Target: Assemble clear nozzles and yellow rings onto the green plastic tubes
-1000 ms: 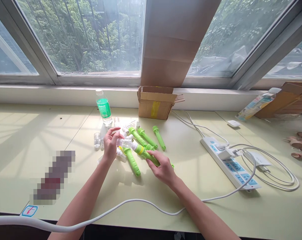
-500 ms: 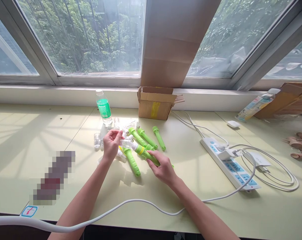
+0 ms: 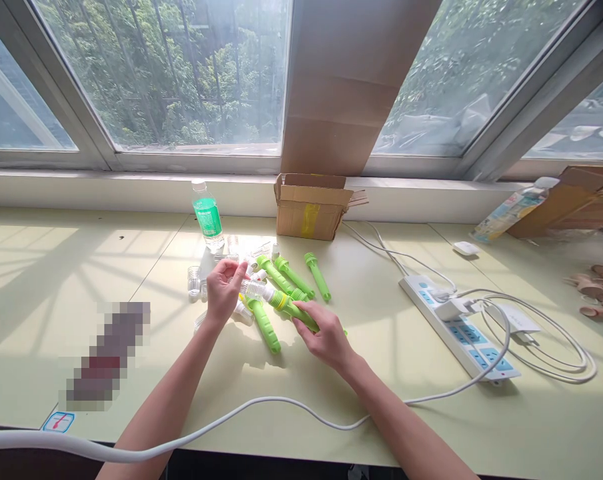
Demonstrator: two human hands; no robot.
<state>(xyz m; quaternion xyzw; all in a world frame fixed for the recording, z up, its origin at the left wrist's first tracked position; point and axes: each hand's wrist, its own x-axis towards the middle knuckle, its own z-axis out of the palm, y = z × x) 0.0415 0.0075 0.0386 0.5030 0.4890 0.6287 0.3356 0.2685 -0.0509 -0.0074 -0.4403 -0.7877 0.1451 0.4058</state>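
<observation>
As RH [image 3: 326,339] grips 1 tube [image 3: 299,314], 2 btls [image 3: 208,217]

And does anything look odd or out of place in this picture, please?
Yes, the front cable crosses in front of the left forearm but behind the right one, so it might snag. A pixelated patch at left hides whatever lies there.

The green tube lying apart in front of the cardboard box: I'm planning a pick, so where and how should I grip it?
Probably mid-length, from above and its right: the green tube lies flat, slimmer there than at its threaded end, and another green tube lies on its left.
</observation>
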